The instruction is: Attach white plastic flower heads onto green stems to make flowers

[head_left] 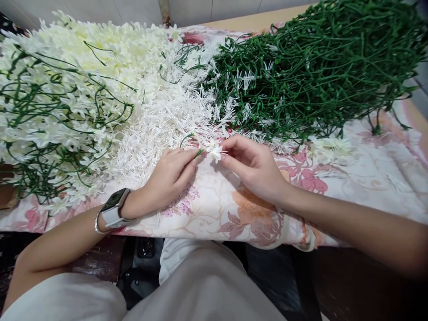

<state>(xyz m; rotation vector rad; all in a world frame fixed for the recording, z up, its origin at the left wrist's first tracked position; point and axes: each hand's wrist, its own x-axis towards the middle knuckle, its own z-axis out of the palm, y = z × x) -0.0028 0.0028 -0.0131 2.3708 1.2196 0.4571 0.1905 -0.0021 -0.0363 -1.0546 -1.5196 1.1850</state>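
Note:
Between my hands, just above the cloth, is a white artificial flower [214, 150] on a green stem. My left hand [175, 171] pinches the green stem [199, 153] close under the bloom. With thumb and forefinger, my right hand [252, 165] grips the flower's petals from the other side. A heap of fine white stamen pieces [167, 120] lies just beyond my hands. To the left rises a large pile of white flowers with green stems [67, 116]. A thick bundle of bare green stems [310, 71] lies to the right.
A floral-patterned cloth [214, 214] covers the table. Loose white petals [331, 149] rest on it at the right, near the stems. A tiled wall [217, 10] stands behind the table. My lap is under its front edge.

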